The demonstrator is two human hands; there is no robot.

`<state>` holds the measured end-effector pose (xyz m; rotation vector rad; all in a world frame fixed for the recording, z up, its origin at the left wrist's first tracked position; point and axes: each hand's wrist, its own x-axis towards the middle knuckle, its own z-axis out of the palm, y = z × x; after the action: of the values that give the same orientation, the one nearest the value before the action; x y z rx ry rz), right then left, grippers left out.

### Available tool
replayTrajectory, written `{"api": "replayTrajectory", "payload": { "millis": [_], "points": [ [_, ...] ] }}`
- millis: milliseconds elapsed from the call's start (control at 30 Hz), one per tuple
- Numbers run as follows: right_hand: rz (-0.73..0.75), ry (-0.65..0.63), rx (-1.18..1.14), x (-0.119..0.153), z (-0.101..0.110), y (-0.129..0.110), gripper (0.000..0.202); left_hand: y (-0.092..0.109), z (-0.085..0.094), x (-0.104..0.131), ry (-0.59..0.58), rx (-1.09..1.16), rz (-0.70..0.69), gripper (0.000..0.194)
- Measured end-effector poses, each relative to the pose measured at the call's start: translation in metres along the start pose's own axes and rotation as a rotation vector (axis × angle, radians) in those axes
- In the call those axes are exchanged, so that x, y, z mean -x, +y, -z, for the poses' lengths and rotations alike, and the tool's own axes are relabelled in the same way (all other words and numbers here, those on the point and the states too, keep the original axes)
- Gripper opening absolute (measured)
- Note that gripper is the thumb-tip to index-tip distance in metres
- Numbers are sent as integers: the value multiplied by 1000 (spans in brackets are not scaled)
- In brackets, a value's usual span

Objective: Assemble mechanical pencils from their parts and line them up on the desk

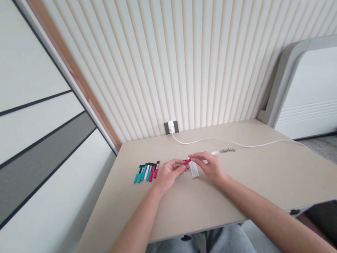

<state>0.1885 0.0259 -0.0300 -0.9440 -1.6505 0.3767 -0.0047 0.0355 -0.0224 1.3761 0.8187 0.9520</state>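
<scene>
My left hand [173, 174] pinches a short red pen barrel [187, 162] over the middle of the table. At its other end the fingertips of my right hand [208, 166] are closed together; the red piece spans between both hands. A small white tip shows near the right fingers, too small to name. Just below lie several thin white rods [194, 171], side by side. Left of my left hand is a row of marker-like pens [146, 172] in teal, white and red with black ends. Some small black bits sit partly hidden behind the fingers.
Past my right hand lie small white pieces [214, 152] and a line of small dark pieces [228, 150]. A white charger [171, 127] is plugged into the wall socket, its cable [234, 142] running right across the beige table [117, 227]. A cabinet stands left, a headboard right.
</scene>
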Motion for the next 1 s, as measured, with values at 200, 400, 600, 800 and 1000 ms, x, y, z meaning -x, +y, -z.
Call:
{"api": "replayTrajectory", "payload": {
  "millis": [200, 400, 600, 800, 1000],
  "points": [
    [105, -85, 38, -1, 2, -1, 18, -3, -7, 2, -1, -318, -145, 22],
    [188, -121, 87, -2, 2, -3, 23, 5, -6, 5, 50, -472, -239, 20],
    [33, -217, 219, -7, 9, 2, 19, 8, -2, 3, 216, -551, -276, 24],
    [-6, -480, 487, -5, 16, 10, 19, 7, 3, 1, 335, -638, -284, 21],
    [-98, -571, 627, -4, 17, 6, 22, 7, 2, 2, 321, -711, -337, 17]
  ]
}}
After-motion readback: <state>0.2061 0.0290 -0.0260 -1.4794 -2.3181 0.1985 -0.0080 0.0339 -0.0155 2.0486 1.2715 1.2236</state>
